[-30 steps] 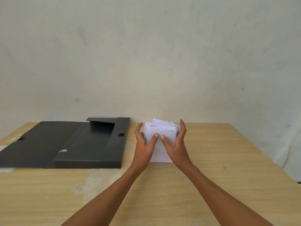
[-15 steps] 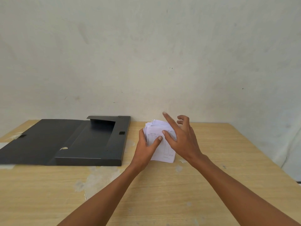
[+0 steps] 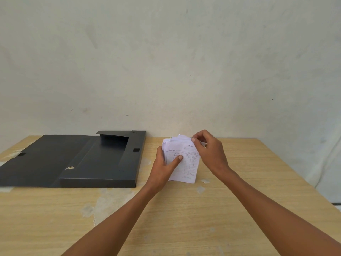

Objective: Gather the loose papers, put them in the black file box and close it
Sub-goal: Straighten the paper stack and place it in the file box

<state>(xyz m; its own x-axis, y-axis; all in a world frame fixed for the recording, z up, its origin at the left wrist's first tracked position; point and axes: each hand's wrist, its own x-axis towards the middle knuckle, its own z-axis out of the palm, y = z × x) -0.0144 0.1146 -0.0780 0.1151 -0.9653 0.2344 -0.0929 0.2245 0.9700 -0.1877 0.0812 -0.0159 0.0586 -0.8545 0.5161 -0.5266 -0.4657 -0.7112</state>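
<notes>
A stack of white printed papers (image 3: 188, 163) stands tilted on the wooden table (image 3: 239, 209), right of the black file box (image 3: 103, 159). My left hand (image 3: 164, 167) grips the stack's left edge, thumb pressed on the front sheet. My right hand (image 3: 208, 148) pinches the stack's top right corner with curled fingers. The file box lies open and flat, its lid (image 3: 35, 159) spread out to the left, its tray empty.
A plain pale wall (image 3: 166, 61) rises right behind the table's far edge. Worn pale patches (image 3: 103, 202) mark the tabletop in front of the box. The table's right edge (image 3: 299, 174) runs close to my right forearm.
My right hand left the stack's right side, lifted with fingers spread, then came down to pinch the top right corner. The left hand kept its grip; the front sheet now shows fully.
</notes>
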